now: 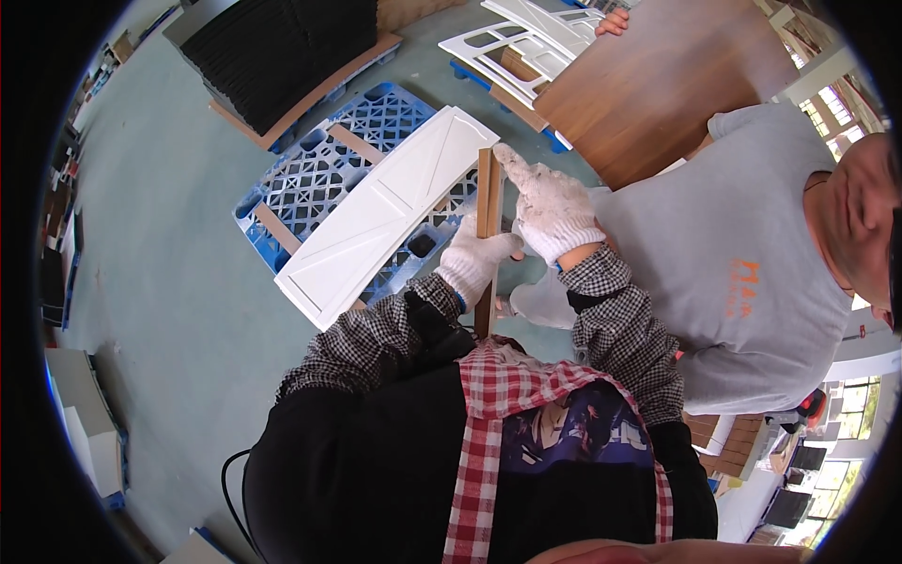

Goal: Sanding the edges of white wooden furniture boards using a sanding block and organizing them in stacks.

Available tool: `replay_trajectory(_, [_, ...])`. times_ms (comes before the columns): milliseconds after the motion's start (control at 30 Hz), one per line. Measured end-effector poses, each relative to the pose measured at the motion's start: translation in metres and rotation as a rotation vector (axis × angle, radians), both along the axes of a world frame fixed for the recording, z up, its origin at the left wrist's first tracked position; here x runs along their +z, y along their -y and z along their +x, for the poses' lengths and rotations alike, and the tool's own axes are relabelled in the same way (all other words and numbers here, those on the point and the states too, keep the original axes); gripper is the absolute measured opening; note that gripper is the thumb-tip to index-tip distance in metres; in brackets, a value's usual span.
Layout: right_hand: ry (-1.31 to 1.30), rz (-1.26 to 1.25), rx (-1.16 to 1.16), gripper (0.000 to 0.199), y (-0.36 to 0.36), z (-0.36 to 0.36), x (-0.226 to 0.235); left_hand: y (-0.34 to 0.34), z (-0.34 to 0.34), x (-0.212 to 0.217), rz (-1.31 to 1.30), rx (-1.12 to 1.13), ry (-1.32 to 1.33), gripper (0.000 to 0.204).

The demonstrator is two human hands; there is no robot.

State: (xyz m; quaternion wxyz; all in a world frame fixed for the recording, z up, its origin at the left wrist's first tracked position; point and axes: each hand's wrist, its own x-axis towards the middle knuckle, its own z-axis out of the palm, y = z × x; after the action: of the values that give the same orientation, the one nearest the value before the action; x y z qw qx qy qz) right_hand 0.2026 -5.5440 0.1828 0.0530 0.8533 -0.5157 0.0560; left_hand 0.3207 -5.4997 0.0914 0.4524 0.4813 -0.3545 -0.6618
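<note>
A narrow brown wooden board (488, 202), seen nearly edge-on, stands upright in front of my chest. My left hand (470, 258), in a white knit glove, is closed round it, with the thumb across its near side. My right hand (554, 207), in a soiled white glove, is at the board's right. Its index finger stretches toward the board's upper end, and the other fingers are partly hidden. Just beyond, a white panel with raised trim (390, 211) lies on a blue plastic pallet (362, 117).
A co-worker in a grey shirt (742, 244) stands close on my right beside a large brown panel (667, 80), with a hand on its top edge. Black stacked sheets (277, 56) sit on a pallet at the far left. White cut-out frames (526, 42) lie at the back.
</note>
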Motion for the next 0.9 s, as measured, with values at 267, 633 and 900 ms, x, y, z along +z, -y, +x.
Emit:
replay_trajectory(267, [-0.298, -0.050, 0.005, 0.062, -0.009, 0.008, -0.001, 0.017, -0.005, -0.064, -0.196, -0.024, 0.028, 0.060])
replay_trajectory(633, [-0.085, 0.083, 0.184, 0.035, -0.052, -0.006, -0.016, -0.004, 0.015, 0.021, 0.206, -0.169, 0.094, 0.041])
replay_trajectory(900, [0.586, -0.021, 0.038, 0.021, -0.117, -0.057, -0.086, 0.033, 0.010, -0.057, 0.062, -0.423, -1.009, 0.049])
